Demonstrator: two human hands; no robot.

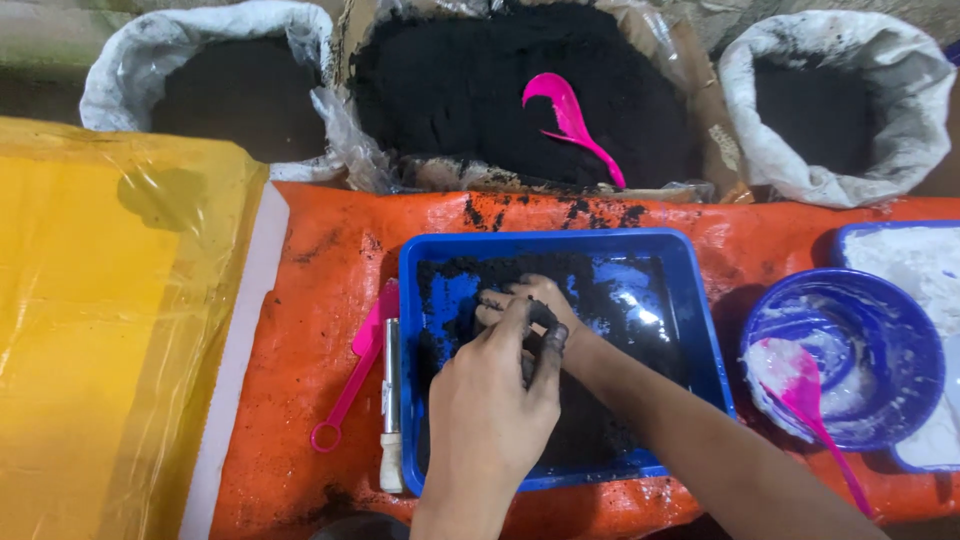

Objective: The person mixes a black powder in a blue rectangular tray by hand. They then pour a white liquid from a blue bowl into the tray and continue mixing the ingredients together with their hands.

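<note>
Black powder everywhere, and both hands are deep in it. The left hand [495, 395] sits on top, fingers curled down and blackened at the tips, while the right hand [530, 300] lies just beyond it, partly covered, fingers bent into the heap. They are pressed close together, touching; whether either one pinches a lump I cannot tell. Under them, the black powder [590, 420] is spread thinly over the blue tray [700, 330], bare blue floor showing beyond the right hand.

This looks like the working-through step: crumbling or mixing the powder by hand. By my judgement the next move calls for a firm rub between the fingers, kept low inside the tray walls so nothing spills onto the orange sheet [310, 300].

Just left of the hands, a pink spoon [355, 370] and a pale-handled tool [390, 410] lie beside the tray. Well to the right, a blue bowl [880, 340] holds white powder and a pink scoop [815, 410]. Beyond the hands, an open sack of black powder [460, 90] carries another pink scoop [570, 120].
</note>
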